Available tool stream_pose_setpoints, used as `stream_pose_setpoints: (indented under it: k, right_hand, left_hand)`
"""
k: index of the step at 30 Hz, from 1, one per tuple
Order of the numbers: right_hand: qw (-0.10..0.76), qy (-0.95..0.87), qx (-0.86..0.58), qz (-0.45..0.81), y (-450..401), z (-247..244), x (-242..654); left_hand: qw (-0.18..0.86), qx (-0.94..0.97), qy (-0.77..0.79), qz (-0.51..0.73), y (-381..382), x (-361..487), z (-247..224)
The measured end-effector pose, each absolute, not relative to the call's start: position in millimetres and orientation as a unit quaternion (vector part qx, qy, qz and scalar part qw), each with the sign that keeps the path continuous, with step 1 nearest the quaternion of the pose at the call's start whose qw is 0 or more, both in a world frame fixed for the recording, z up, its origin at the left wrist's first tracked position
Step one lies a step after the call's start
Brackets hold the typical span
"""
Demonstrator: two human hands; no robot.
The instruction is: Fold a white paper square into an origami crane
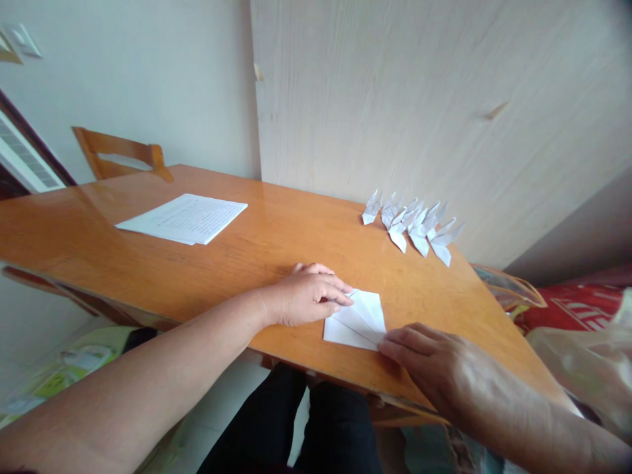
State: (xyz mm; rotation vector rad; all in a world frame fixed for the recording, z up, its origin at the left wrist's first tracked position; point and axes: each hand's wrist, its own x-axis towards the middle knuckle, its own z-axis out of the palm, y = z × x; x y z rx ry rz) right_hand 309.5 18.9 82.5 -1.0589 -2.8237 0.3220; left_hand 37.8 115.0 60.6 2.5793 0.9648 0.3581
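A white folded paper square (358,319) lies near the front edge of the wooden table, with crease lines across it. My left hand (313,296) rests over its upper left corner, fingers stretched out and lying on the paper. At the lower right corner, my right hand (424,352) has its fingers together, with the fingertips and thumb closed on the paper's corner. The undersides of both hands are hidden.
Several folded paper cranes (417,227) stand in a cluster at the table's back right. A stack of printed paper sheets (185,218) lies on the left of the table (276,230). A wooden chair (123,153) is behind; red and clear bags (573,306) sit at right.
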Motion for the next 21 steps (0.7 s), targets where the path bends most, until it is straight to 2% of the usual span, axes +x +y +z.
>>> stream_pose_setpoints:
  k: [9,21]
  right_hand:
    - [0.022,-0.932,-0.357,0.057,9.0,81.6,318.0]
    - [0.070,-0.925,-0.369,0.062,-0.1,75.6,324.2]
  left_hand:
    - [0.187,0.911,0.343,0.129,114.7,37.4,61.4]
    - [0.192,0.908,0.348,0.134,114.8,36.5,60.1]
